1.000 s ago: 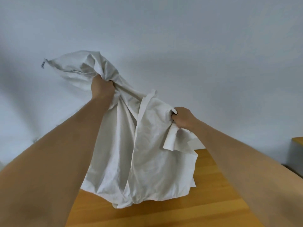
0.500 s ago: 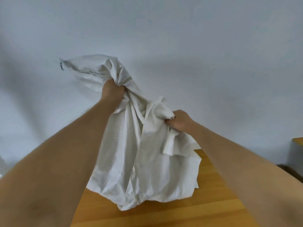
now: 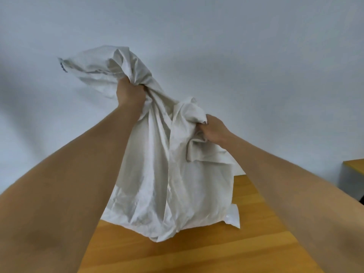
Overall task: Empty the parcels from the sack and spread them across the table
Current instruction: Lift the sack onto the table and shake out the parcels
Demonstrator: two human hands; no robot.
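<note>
Gripping a bunched fold of the white cloth sack (image 3: 161,174), the left hand (image 3: 128,93) is raised high, its fingers clenched around the fabric so that one end of the sack flares out past it to the upper left. The right hand (image 3: 213,130) sits lower and to the right, its fingers likewise curled tight into a gathered wad of the same cloth. Both bare forearms reach up and forward from the lower corners of the view.

Between and below the hands the sack hangs in long vertical creases, wide and limp, with its lower edge touching or just above the wooden worktop (image 3: 216,251); which of the two cannot be told. At the sack's lower right corner a flat white piece (image 3: 233,215) sticks out past the cloth; whether it is a parcel or part of the sack cannot be told. Any parcels inside are hidden by the fabric.

Behind everything stands a plain pale wall (image 3: 256,56). At the far right edge a second wooden surface (image 3: 354,164) shows, set apart from the worktop.
</note>
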